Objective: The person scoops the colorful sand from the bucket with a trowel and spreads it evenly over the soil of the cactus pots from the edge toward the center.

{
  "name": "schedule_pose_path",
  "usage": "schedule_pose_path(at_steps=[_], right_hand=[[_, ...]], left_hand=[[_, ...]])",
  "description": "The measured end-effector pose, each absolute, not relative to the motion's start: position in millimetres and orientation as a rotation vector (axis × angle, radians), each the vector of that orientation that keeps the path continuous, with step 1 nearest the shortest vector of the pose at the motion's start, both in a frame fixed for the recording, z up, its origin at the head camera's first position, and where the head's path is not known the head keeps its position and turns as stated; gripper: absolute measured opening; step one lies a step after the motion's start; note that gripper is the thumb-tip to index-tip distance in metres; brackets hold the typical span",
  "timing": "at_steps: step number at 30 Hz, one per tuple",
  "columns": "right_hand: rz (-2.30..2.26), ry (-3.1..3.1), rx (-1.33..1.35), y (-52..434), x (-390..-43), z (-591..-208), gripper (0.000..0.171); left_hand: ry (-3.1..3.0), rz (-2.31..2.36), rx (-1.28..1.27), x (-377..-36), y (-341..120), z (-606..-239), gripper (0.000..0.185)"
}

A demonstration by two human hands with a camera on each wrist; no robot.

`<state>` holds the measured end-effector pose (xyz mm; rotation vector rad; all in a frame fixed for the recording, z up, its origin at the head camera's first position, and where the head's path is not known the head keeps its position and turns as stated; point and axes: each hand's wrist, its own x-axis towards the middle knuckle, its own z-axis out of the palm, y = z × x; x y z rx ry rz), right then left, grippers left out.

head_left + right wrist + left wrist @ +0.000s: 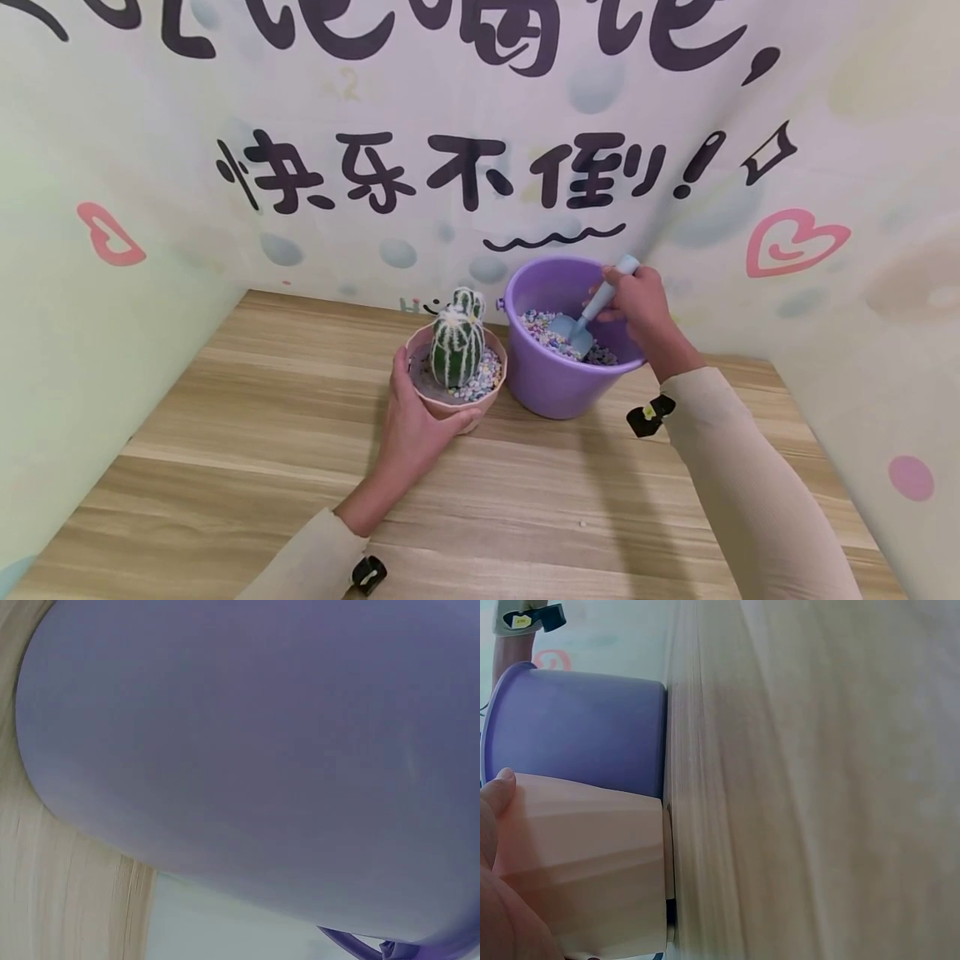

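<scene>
A purple bucket (pixel 558 387) stands near the back wall with small pastel pebbles (pixel 543 327) inside. My right hand (pixel 637 304) grips the handle of a light-blue toy shovel (pixel 600 298), whose blade rests among the pebbles. Just left of the bucket is a pink flowerpot (pixel 495 400) holding a green cactus (pixel 457 354) with white ribs. Pebbles cover the right part of the pot's surface; grey material shows on the left. My left hand (pixel 420 421) holds the pot around its near left side, thumb across the front. In the right wrist view the bucket's wall (pixel 240 765) hides the hand.
The pot and bucket stand on a wood-grain table (pixel 262 467). A printed cloth wall (pixel 420 242) with black lettering closes off the back, and pale side walls rise at left and right. One tiny pebble (pixel 582 524) lies on the table in front.
</scene>
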<state>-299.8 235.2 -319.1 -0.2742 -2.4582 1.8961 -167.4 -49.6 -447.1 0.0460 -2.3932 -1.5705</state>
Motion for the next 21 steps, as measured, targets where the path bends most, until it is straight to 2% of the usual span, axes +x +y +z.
schedule_pose_path(at_steps=[14, 21], right_hand=[[2.017, -2.412, -0.308, 236.5, -301.2, -317.1, 0.021], [2.110, -2.375, -0.304, 237.4, -301.5, -316.2, 0.034]], left_hand=[[-2.389, -1.564, 0.035, -169.6, -47.9, -446.5, 0.130], [-2.399, -1.551, 0.039, -168.2, -48.4, -445.0, 0.129]])
